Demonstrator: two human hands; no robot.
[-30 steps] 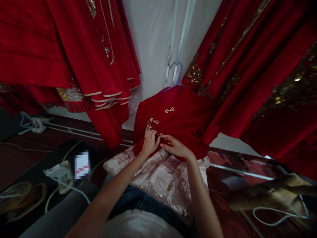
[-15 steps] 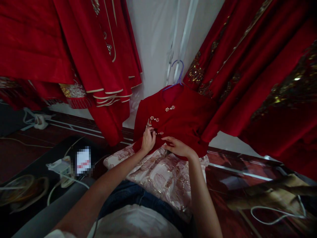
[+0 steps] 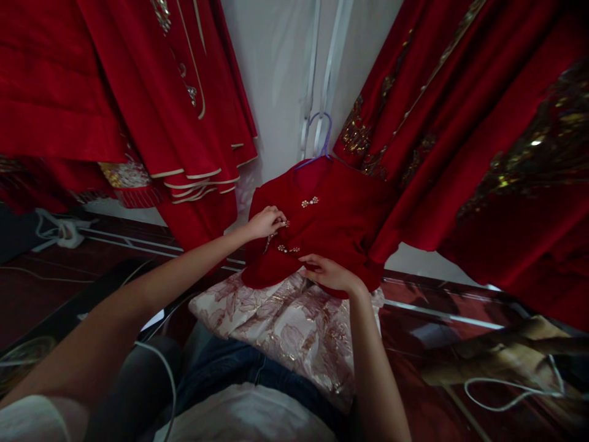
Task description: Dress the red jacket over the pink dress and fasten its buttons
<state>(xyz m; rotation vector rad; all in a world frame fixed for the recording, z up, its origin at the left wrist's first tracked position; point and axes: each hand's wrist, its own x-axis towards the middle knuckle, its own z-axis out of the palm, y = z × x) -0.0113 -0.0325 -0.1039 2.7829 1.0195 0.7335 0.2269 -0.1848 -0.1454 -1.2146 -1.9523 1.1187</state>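
Observation:
A red top (image 3: 340,212) with beaded frog closures hangs on a purple hanger (image 3: 326,140) in front of me. Its lower part lies over the pink-and-gold brocade skirt (image 3: 294,313). My left hand (image 3: 267,222) is closed in a pinch on the middle beaded closure (image 3: 286,224), which the fingers partly cover. Below it, a lower closure (image 3: 289,249) and a dangling ornament (image 3: 270,241) show on the cloth; the upper closure (image 3: 310,202) sits near the neckline. My right hand (image 3: 327,274) rests at the top's lower edge, fingers stretched out and apart, holding nothing.
Red garments with light piping (image 3: 193,141) hang at the left, and red garments with gold sequins (image 3: 414,147) hang at the right. A white cable (image 3: 165,362) runs beside my lap. Brown paper-like material (image 3: 501,359) with a white cord lies at the lower right.
My left hand has moved up from the lower closure to the middle one, uncovering the lower closure. The right hand has stayed at the hem. The view has shifted slightly.

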